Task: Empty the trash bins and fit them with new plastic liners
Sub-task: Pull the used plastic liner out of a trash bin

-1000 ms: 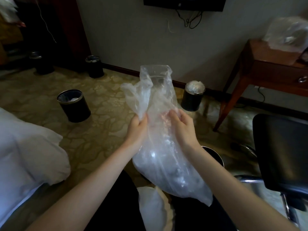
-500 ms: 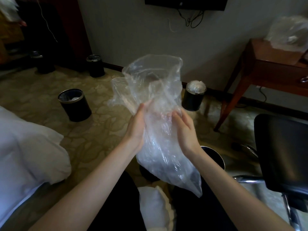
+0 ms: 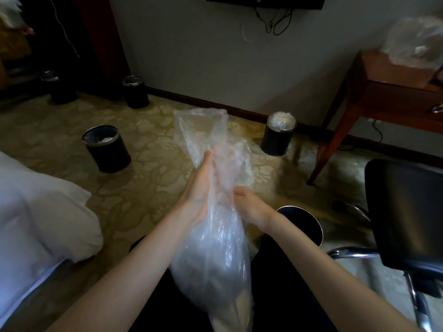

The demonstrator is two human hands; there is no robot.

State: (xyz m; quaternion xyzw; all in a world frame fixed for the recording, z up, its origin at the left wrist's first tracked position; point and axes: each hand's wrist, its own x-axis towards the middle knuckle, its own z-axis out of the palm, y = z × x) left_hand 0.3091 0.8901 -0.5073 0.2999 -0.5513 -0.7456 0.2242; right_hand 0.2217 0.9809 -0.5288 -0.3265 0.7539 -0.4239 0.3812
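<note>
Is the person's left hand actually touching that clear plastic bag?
Touching. The head view shows the left hand laid flat against the side of the plastic bag, with no gap between them.

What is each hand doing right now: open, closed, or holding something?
Left hand: open, straight fingers pressed flat against the plastic bag.
Right hand: curled round the plastic bag, gripping it.

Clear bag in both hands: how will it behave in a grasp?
Likely floppy: the clear plastic bag crumples and creases above the left hand. Probably very light: thin film, carpet visible through it. Possibly slippery, judging by the glossy highlights near the right hand.
</note>
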